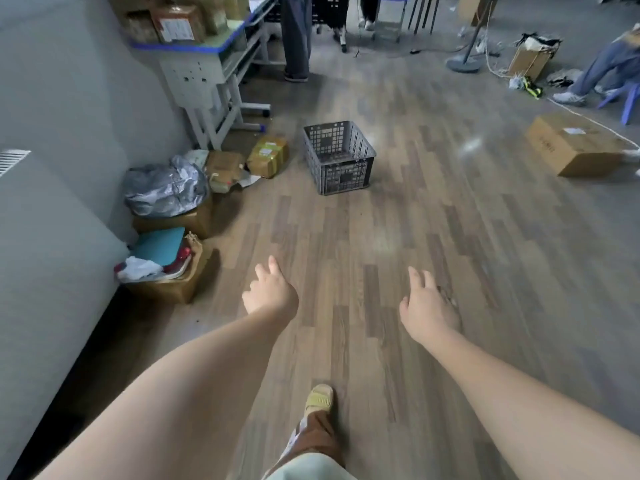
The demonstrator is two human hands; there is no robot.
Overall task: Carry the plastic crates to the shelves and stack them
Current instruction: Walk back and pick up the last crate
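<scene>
1. Out on the wood-plank floor [398, 237], ahead of both arms, sits the dark grey square plastic crate [339, 157], upright, open top facing up.
2. Look at that crate: lattice walls full of small rectangular holes, a solid rim round the top, a perforated base, nothing visible inside.
3. It stands alone, well apart from both hands, just beside a taped yellowish parcel [267, 156] to its left.
4. Left hand [270, 292] reaches forward above the floor, fingers loosely curled, holding nothing.
5. Right hand [428, 306] is out too, fingers relaxed and slightly spread, also empty.
6. Down at the bottom, one foot in a yellow slipper [318, 398] is planted on the planks between the arms.
7. Along the grey wall [69, 116] on the left: a crumpled silver bag [166, 188] on a cardboard box, and a second box stuffed with a teal folder [161, 245].
8. Far right, a closed brown cardboard carton [575, 143] lies on the floor, well apart from the crate.
9. Beyond the crate, a grey metal desk with blue edging [194, 64] carries wrapped parcels.
</scene>
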